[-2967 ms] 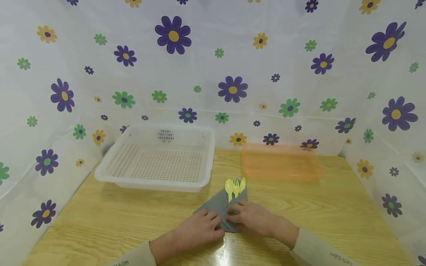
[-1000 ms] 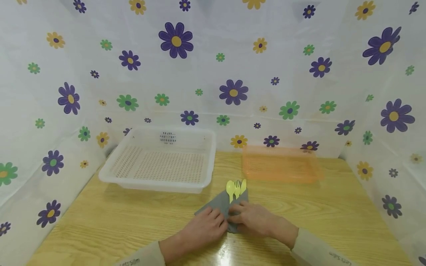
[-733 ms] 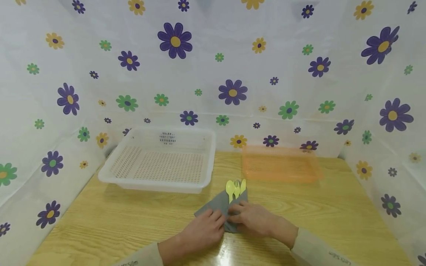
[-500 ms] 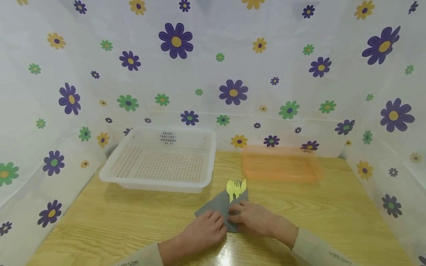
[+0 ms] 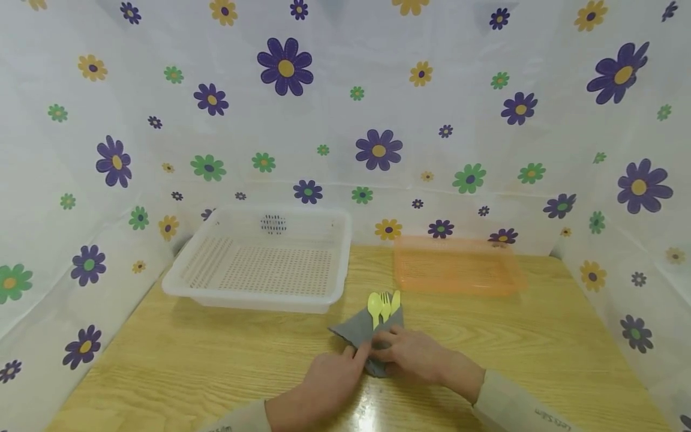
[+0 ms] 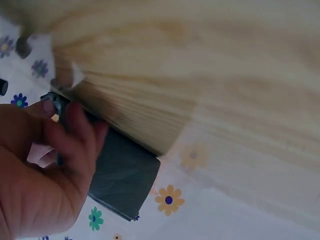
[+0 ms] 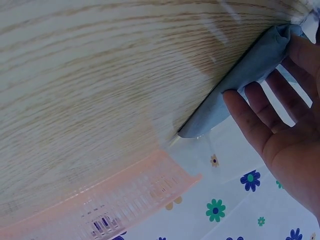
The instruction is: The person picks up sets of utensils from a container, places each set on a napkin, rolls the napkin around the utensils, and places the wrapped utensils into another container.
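Observation:
Near the table's front lies a folded grey napkin with cutlery poking from its far end: a yellow-green spoon, fork and knife. Their lower parts are hidden under the cloth. My left hand grips the napkin's lower left edge with bent fingers, and the left corner beyond stands slightly raised. On the other side, my right hand holds the folded flap, its thumb at the napkin's near end and its fingertips along the cloth in the right wrist view.
A white perforated basket stands at the back left of the wooden table. Back right is a shallow orange basket. Flower-printed white sheeting encloses the back and both sides.
My left hand has turned and shifted along the napkin's edge, its fingers now more bent. The napkin's left corner has drawn inward and lifted a little. My right hand stays in place.

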Available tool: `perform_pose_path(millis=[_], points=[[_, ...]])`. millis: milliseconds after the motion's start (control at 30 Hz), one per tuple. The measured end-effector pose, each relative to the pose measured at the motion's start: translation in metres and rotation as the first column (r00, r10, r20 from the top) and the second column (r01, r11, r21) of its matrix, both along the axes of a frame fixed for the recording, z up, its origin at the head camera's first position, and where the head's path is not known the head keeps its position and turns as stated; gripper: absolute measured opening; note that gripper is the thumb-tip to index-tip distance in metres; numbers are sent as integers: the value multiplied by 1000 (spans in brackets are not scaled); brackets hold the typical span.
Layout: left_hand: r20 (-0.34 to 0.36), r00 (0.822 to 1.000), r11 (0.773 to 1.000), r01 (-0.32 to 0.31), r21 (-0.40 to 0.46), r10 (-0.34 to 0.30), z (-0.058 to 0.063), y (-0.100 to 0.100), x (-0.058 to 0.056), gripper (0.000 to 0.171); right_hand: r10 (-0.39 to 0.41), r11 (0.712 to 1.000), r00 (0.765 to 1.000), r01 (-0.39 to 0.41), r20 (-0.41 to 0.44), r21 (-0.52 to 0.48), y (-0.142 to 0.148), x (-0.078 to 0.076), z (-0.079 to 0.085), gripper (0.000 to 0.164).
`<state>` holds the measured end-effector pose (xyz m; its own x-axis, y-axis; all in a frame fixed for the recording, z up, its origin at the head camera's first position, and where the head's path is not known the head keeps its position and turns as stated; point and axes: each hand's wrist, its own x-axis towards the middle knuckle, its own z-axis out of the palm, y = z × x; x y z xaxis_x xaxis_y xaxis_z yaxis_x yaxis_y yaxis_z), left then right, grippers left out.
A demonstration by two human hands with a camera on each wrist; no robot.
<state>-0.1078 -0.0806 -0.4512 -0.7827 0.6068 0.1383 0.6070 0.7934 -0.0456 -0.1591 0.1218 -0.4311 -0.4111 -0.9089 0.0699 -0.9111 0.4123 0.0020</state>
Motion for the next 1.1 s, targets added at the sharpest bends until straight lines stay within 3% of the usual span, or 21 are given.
perform_pose_path(millis=[67, 133, 167, 233, 300, 367, 433, 500, 600, 733, 967, 1100], points=[[176, 984, 985, -60, 160, 31, 1, 0, 0, 33, 4, 1000, 1000, -4, -12, -6, 0, 0, 0, 37], [356, 934, 931, -131, 341, 2, 3, -1, -1, 43, 3, 1000, 1000, -3, -2, -11, -1, 1, 0, 34], [439, 898, 887, -171, 430, -39, 4, -2, -2, 48, 1, 1000, 1000, -1, 5, -12, -1, 1, 0, 33], [581, 806, 767, -299, 568, -115, 7, -3, -3, 61, -2, 1000, 1000, 3, 20, -14, -1, 1, 0, 31], [680, 712, 640, -443, 628, -174, 9, -5, -5, 73, -6, 1000, 1000, 6, 29, -9, -1, 1, 0, 31], [738, 641, 542, -552, 634, -210, 11, -6, -6, 79, -9, 1000, 999, 9, 31, -2, -1, 1, 0, 32], [780, 584, 479, -631, 610, -224, 12, -7, -7, 78, -12, 1000, 999, 12, 35, 9, -1, 1, 0, 33], [806, 543, 446, -676, 587, -237, 11, -7, -6, 72, -15, 1000, 999, 14, 36, 21, -1, 1, 0, 34], [818, 516, 407, -710, 575, -256, 8, -7, -6, 54, -17, 999, 999, 16, 41, 28, -1, 2, 0, 34], [815, 520, 369, -727, 579, -255, 3, -7, -6, 41, -20, 1000, 999, 19, 45, 23, -1, 2, 0, 34], [826, 507, 302, -769, 563, -247, 1, -6, -8, 63, -27, 999, 999, 26, 25, 33, -1, 3, 2, 33], [824, 514, 271, -779, 565, -239, 0, -6, -6, 74, -19, 999, 1000, 19, 5, 38, -1, 3, 2, 33]])
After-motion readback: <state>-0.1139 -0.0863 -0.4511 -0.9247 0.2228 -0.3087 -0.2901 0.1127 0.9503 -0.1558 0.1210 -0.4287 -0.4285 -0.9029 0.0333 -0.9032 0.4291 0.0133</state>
